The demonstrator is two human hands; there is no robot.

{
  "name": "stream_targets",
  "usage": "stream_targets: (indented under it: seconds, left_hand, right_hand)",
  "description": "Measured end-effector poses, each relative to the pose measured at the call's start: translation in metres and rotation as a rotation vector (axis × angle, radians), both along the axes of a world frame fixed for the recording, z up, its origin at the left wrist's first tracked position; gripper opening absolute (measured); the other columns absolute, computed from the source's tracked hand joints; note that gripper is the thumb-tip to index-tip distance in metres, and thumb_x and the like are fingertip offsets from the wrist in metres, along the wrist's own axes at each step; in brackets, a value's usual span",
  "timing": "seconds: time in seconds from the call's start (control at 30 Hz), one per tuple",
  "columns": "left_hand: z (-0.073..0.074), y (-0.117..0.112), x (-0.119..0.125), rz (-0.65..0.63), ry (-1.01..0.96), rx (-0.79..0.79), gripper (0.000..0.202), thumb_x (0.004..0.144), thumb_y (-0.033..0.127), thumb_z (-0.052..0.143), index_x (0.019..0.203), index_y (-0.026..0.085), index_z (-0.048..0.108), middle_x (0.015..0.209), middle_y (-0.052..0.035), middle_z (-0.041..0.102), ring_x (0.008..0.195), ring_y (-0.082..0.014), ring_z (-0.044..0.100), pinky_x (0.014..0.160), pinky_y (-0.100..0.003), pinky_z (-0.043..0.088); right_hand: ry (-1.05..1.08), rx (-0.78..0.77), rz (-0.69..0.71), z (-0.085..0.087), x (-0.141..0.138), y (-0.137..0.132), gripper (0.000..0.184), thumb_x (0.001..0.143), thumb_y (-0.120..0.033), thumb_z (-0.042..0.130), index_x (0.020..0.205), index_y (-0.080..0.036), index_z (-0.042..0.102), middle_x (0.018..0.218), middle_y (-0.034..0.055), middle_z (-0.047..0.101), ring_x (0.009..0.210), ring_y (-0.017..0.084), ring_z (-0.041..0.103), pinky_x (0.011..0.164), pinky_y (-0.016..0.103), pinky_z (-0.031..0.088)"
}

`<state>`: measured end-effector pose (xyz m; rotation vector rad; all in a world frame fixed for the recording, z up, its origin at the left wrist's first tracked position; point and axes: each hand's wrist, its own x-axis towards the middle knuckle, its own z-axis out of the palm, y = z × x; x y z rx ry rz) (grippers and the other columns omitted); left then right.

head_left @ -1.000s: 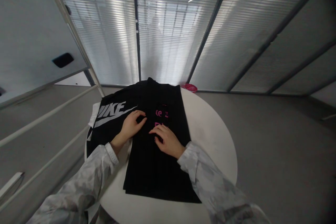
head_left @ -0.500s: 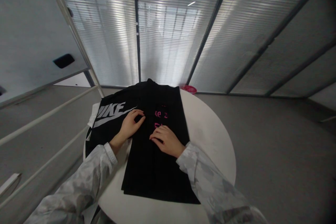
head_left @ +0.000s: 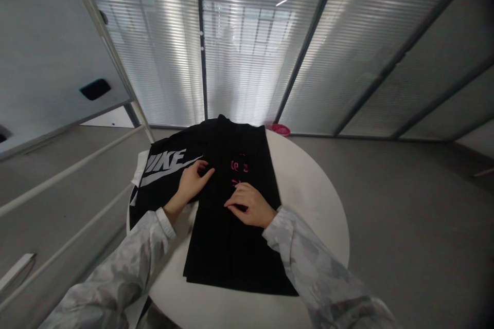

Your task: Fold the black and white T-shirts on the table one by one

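A black garment (head_left: 239, 257), seemingly a T-shirt, lies spread on a round white table (head_left: 312, 185), with pink printing near its middle. Its left part bears large grey "NIKE" lettering (head_left: 165, 160); I cannot tell whether this is one garment or two overlapping. My left hand (head_left: 192, 181) rests on the black cloth just right of the lettering, thumb apart from its bent fingers. Below the pink print is my right hand (head_left: 249, 204), thumb and fingertips brought together in a pinch at the cloth. How much fabric is between them is hard to see.
White cloth (head_left: 141, 167) shows at the table's left edge. Beyond the far edge sits a pink basket (head_left: 278, 129). White metal rails (head_left: 73, 170) run along the left, below a grey-white board (head_left: 50, 46). A glass partition with blinds (head_left: 247, 61) stands behind.
My right hand's thumb and fingertips have drawn closer together, and the pink print beside them looks more creased. My left hand has barely moved. The whole view has shifted slightly.
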<state>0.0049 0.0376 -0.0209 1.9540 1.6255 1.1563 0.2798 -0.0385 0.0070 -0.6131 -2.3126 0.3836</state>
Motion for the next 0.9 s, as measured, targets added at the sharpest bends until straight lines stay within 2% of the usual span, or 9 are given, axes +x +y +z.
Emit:
stream_targets:
  seconds: [0.07,0.17,0.3,0.4,0.5,0.57,0.63,0.73,0.9]
  left_hand:
    - [0.0,0.0,-0.001,-0.041,-0.023,-0.039,0.042,0.094,0.055,0.079,0.123,0.025,0.072,0.101,-0.0037,0.076,0.09,-0.0238,0.073,0.086,-0.038,0.057]
    - [-0.001,-0.001,-0.001,-0.052,-0.083,-0.017,0.038,0.094,0.047,0.079,0.124,0.025,0.071,0.099,-0.002,0.072,0.085,-0.0209,0.069,0.082,-0.036,0.055]
    - [0.002,-0.005,0.002,-0.066,-0.096,0.045,0.033,0.097,0.041,0.077,0.125,0.024,0.069,0.103,-0.0024,0.07,0.087,-0.0202,0.067,0.084,-0.036,0.056]
    - [0.009,-0.012,0.005,-0.058,-0.002,0.136,0.044,0.092,0.047,0.085,0.125,0.024,0.068,0.115,-0.0058,0.07,0.095,-0.0234,0.069,0.09,-0.04,0.058]
    - [0.017,-0.021,0.007,-0.14,0.124,0.243,0.05,0.088,0.05,0.089,0.126,0.025,0.069,0.135,-0.01,0.068,0.12,-0.0306,0.069,0.108,-0.048,0.055]
    - [0.021,-0.025,0.007,-0.234,0.206,0.251,0.048,0.088,0.05,0.09,0.125,0.027,0.07,0.138,-0.0095,0.07,0.131,-0.0335,0.066,0.116,-0.052,0.05]
    - [0.022,-0.026,0.006,-0.3,0.263,0.212,0.049,0.088,0.053,0.089,0.125,0.028,0.071,0.139,-0.0088,0.072,0.133,-0.034,0.066,0.119,-0.053,0.047]
    - [0.022,-0.026,0.006,-0.318,0.29,0.157,0.05,0.092,0.057,0.085,0.129,0.028,0.07,0.145,-0.0095,0.07,0.137,-0.0343,0.065,0.124,-0.054,0.044]
    - [0.021,-0.027,0.006,-0.334,0.287,0.148,0.061,0.094,0.06,0.081,0.144,0.027,0.065,0.149,-0.0114,0.069,0.141,-0.0347,0.064,0.129,-0.055,0.039]
  right_hand:
    - [-0.024,0.002,-0.001,-0.001,0.0,0.0,0.013,0.096,-0.017,0.076,0.102,-0.028,0.08,0.088,-0.0001,0.079,0.088,0.022,0.068,0.107,0.047,0.05]
    - [-0.096,0.004,-0.013,-0.002,-0.002,0.001,0.015,0.091,-0.013,0.077,0.099,-0.026,0.079,0.084,0.0001,0.076,0.088,0.022,0.066,0.102,0.045,0.051]
    - [-0.16,-0.007,-0.006,-0.002,-0.004,0.001,0.018,0.085,-0.009,0.077,0.095,-0.025,0.077,0.078,-0.0011,0.07,0.085,0.022,0.063,0.096,0.041,0.051]
    - [-0.157,-0.016,0.015,0.0,-0.005,0.0,0.018,0.084,-0.01,0.078,0.096,-0.024,0.077,0.082,-0.0004,0.07,0.087,0.022,0.064,0.095,0.041,0.052]
    - [-0.14,0.024,0.031,0.005,-0.007,-0.003,0.012,0.089,-0.019,0.08,0.099,-0.025,0.078,0.101,0.0043,0.075,0.098,0.023,0.067,0.098,0.043,0.053]
    - [-0.163,0.063,0.068,0.008,-0.009,-0.008,0.012,0.092,-0.026,0.081,0.104,-0.025,0.079,0.112,0.0062,0.076,0.107,0.025,0.068,0.105,0.046,0.051]
    - [-0.225,0.087,0.135,0.011,-0.013,-0.017,0.017,0.095,-0.033,0.08,0.11,-0.025,0.079,0.116,0.0064,0.077,0.111,0.025,0.069,0.114,0.05,0.048]
    - [-0.317,0.093,0.229,0.012,-0.017,-0.036,0.028,0.099,-0.042,0.077,0.121,-0.024,0.078,0.119,0.007,0.078,0.111,0.024,0.071,0.121,0.052,0.044]
    - [-0.346,0.097,0.319,0.01,-0.016,-0.075,0.047,0.104,-0.059,0.069,0.131,-0.021,0.074,0.126,0.0101,0.078,0.119,0.027,0.07,0.121,0.05,0.044]
